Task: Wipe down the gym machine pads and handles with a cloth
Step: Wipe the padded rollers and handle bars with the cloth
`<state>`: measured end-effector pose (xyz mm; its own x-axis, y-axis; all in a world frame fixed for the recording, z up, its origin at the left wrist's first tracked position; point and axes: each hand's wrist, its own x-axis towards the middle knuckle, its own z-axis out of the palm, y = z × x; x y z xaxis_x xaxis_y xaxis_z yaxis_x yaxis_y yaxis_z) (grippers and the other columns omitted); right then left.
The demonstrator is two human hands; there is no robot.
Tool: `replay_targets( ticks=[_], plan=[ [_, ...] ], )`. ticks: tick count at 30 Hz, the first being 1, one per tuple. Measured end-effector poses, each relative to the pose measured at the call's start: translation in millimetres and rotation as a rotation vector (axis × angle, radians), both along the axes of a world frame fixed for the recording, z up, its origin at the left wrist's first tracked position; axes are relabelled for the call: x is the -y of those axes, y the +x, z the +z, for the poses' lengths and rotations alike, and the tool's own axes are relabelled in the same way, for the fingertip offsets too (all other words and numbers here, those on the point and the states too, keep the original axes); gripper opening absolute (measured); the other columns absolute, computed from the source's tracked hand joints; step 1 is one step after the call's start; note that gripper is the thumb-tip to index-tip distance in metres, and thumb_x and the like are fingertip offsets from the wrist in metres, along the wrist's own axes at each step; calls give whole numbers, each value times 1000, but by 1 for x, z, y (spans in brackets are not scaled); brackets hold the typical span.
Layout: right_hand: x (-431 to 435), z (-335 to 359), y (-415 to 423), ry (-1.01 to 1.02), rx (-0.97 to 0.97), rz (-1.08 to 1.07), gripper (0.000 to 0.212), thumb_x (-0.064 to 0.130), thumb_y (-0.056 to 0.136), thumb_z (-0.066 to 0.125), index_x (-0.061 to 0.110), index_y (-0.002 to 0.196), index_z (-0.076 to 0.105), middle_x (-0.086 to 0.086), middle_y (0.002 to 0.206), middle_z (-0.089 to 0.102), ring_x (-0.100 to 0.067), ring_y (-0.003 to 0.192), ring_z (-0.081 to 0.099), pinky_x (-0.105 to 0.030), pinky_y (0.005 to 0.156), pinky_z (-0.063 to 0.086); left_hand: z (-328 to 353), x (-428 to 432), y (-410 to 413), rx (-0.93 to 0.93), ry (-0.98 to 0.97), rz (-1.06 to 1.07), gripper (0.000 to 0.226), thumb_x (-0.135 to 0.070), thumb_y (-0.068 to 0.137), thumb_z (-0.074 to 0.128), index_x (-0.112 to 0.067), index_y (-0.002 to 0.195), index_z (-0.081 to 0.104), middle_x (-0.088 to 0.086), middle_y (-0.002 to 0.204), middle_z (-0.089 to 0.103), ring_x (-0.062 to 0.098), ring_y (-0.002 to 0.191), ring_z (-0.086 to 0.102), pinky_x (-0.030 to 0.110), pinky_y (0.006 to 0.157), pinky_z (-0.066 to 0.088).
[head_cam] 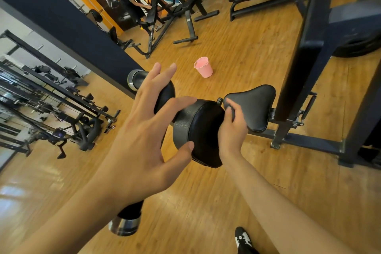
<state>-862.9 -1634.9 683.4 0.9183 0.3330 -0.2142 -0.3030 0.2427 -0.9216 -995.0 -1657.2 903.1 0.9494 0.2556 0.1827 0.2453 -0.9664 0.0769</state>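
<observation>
Gripping roller pad (206,130) end with right hand (233,128), left hand (142,130) spread over it, seat (251,107) beside, pink cup (203,67) beyond.

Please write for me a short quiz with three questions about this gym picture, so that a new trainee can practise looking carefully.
1. True or false: the left hand holds a cloth.
2. Choose one. The pink cup stands: A) on a bench, B) on the wooden floor, C) in a hand.
3. Fill the gap: the right hand lies between the round black pad and the black ____.

Key: 1 false; 2 B; 3 seat.
</observation>
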Motion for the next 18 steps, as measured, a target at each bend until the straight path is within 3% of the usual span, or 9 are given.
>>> replay_targets(
  ticks=[2, 4, 5, 6, 9, 11, 14, 17, 18],
  plan=[
    [6, 20, -8, 74, 301, -6, 31, 17, 109, 46, 27, 132, 64, 26, 123, 61, 15, 118, 53, -5, 94, 40, 0, -1, 2, 7, 8, 3, 61, -42, 84, 58, -19, 140, 59, 3, 171, 19, 21, 162, -1, 51, 124, 16],
    [10, 3, -19, 73, 535, -17, 34, 13, 108, 47, 24, 138, 61, 20, 136, 56, 3, 133, 49, -9, 104, 38, -2, 1, 4, 19, 12, 4, 66, -41, 84, 59, -19, 147, 52, 2, 171, 19, 21, 162, 1, 49, 125, 17],
    [12, -17, -23, 43, 547, -21, 36, 12, 108, 47, 27, 139, 59, 17, 140, 54, -1, 137, 48, -12, 107, 39, -2, 2, 3, 20, 6, 6, 71, -40, 85, 59, -18, 151, 47, 2, 171, 19, 20, 162, 2, 48, 126, 17],
    [12, -39, -24, 0, 465, -20, 37, 14, 109, 46, 33, 139, 58, 15, 143, 54, -2, 137, 47, -17, 109, 41, -2, 3, 3, 26, 4, 10, 76, -40, 85, 59, -16, 155, 41, 1, 172, 19, 20, 162, 2, 47, 128, 16],
    [8, -78, -18, -69, -87, 56, 36, 21, 110, 41, 38, 135, 60, 12, 137, 59, -12, 132, 53, -34, 105, 50, -1, 2, 4, 16, 31, 33, 88, -41, 87, 60, -11, 162, 25, 3, 173, 15, 18, 162, 0, 35, 130, 10],
    [6, -72, -11, -26, -229, 57, 35, 22, 111, 39, 37, 135, 59, 11, 135, 59, -13, 129, 55, -31, 100, 52, -2, 1, 5, 33, 40, 66, 93, -42, 88, 59, -8, 164, 19, 3, 174, 12, 15, 161, -1, 28, 129, 7],
    [6, -16, -7, 51, 73, -11, 35, 18, 110, 42, 34, 136, 58, 15, 135, 60, 6, 125, 53, -11, 99, 45, -5, 4, 9, 63, 70, 116, 94, -45, 90, 58, -10, 166, 13, -2, 175, 9, 10, 161, -1, 23, 128, 6],
    [7, 0, -13, 107, 505, -15, 39, 13, 109, 45, 35, 142, 50, 19, 143, 51, 0, 139, 45, -16, 111, 38, -7, 2, 13, 70, 114, 132, 93, -42, 92, 61, -11, 166, 15, -3, 175, 8, 10, 161, -2, 36, 130, 10],
    [5, -11, -12, 83, 565, -12, 41, 14, 109, 45, 36, 144, 47, 16, 148, 48, -3, 144, 41, -17, 113, 36, -7, 2, 13, 65, 119, 136, 93, -40, 91, 63, -11, 166, 15, -3, 175, 7, 11, 161, -2, 41, 131, 12]
  ],
)
